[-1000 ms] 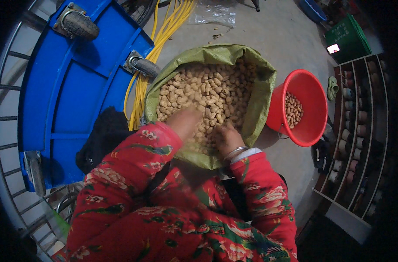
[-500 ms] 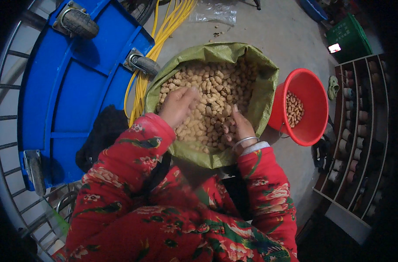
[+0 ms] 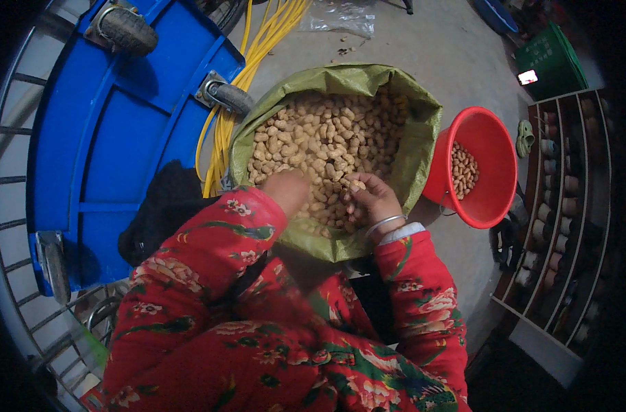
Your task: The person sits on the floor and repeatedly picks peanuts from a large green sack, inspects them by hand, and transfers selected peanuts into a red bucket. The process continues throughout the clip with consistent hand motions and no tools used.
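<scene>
Unshelled peanuts (image 3: 333, 134) fill a wide-mouthed green woven sack (image 3: 426, 123) in front of me. Over the near left part of the heap is my left hand (image 3: 289, 190), smeared by motion, its fingers hidden from view. At the near right of the heap my right hand (image 3: 380, 200), with a silver bangle at the wrist, pinches a peanut (image 3: 355, 184) between thumb and fingertips. To the right of the sack, a red bucket (image 3: 486, 206) holds a smaller lot of peanuts (image 3: 463, 172).
A blue panel with caster wheels (image 3: 131, 137) stands at the left, beside yellow cable (image 3: 268, 38). Clear plastic (image 3: 337, 19) lies on the floor beyond the sack. A shoe rack (image 3: 560, 220), a green bin (image 3: 550, 58) and a green clog (image 3: 525, 137) are on the right.
My left hand has moved down toward me, its fingers dropping out of sight. My right hand has turned slightly, and the peanut at its fingertips now shows.
</scene>
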